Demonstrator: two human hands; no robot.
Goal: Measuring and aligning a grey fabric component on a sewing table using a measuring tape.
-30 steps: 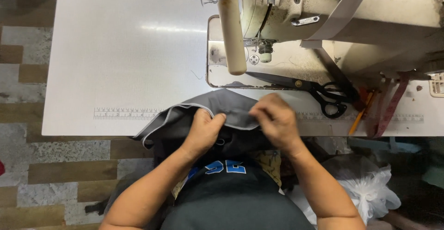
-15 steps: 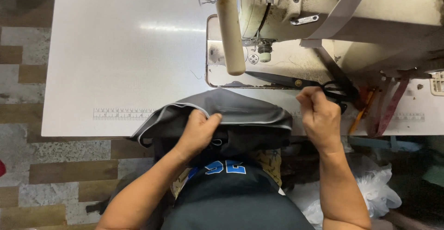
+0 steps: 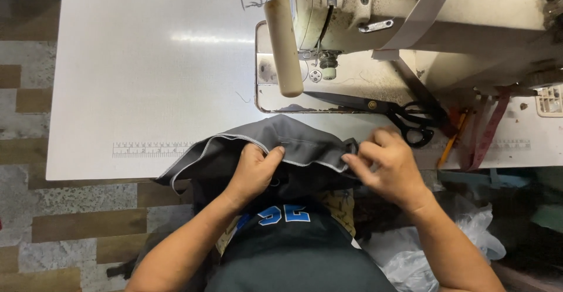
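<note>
A grey fabric piece (image 3: 293, 136) with a white stitched edge lies folded over the near edge of the white table (image 3: 152, 80). My left hand (image 3: 255, 171) pinches the fabric's hem near its middle. My right hand (image 3: 390, 166) grips the same hem at its right end, fingers closed on the cloth. A cream sewing machine (image 3: 410, 28) stands just beyond, its needle area (image 3: 328, 63) behind the fabric.
Black-handled scissors (image 3: 404, 116) lie on the machine bed right of the fabric. Orange and red tools (image 3: 469, 133) rest further right. A printed ruler strip (image 3: 149, 149) runs along the table's near edge. White plastic bags (image 3: 446, 245) sit below on the right.
My right hand went out to the right near the scissors, then came back left onto the fabric's right end. The left hand kept its hold on the hem.
</note>
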